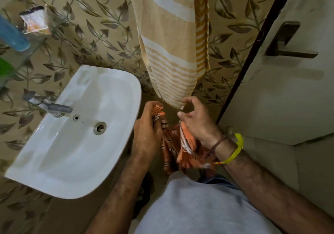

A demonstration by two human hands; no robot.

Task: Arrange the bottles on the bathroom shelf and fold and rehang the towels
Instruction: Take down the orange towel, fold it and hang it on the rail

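A person's left hand [148, 130] grips the fringed end of an orange striped towel [180, 147] just right of a white sink [75, 130]. The right hand [197, 120] pins the towel's other part under its palm, thumb and forefinger spread loose. A beige striped towel [168, 44] hangs on the far wall. A blue bottle [12, 35] sits on the glass shelf [36, 47], far left.
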